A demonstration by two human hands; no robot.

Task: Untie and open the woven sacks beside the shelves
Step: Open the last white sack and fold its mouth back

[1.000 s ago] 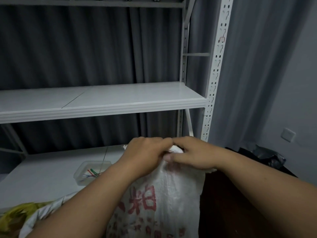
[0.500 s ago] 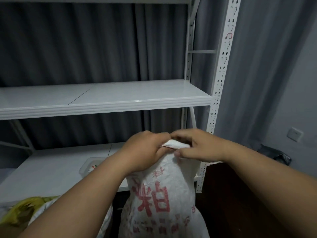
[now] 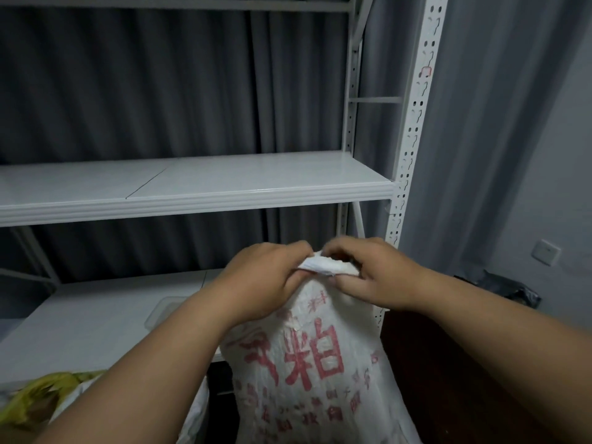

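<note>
A white woven sack (image 3: 307, 363) with red printed characters stands upright in front of the shelf unit, its top bunched into a twisted neck (image 3: 326, 267). My left hand (image 3: 266, 283) grips the left side of that neck with curled fingers. My right hand (image 3: 371, 277) pinches the right side of it, thumb underneath. Any tie on the neck is hidden by my fingers. A second sack (image 3: 41, 398) with a yellow-green top lies low at the left, partly behind my left forearm.
White metal shelves (image 3: 224, 187) stand behind the sack, with a perforated upright (image 3: 413, 123) at the right. A clear plastic tray (image 3: 163, 310) sits on the lower shelf. Grey curtains hang behind. A black bag (image 3: 509, 288) and a wall socket (image 3: 544, 251) are at the right.
The sack has risen in view and more of its red print shows. Both hands stay on the neck and have parted slightly, baring more of the bunched top.
</note>
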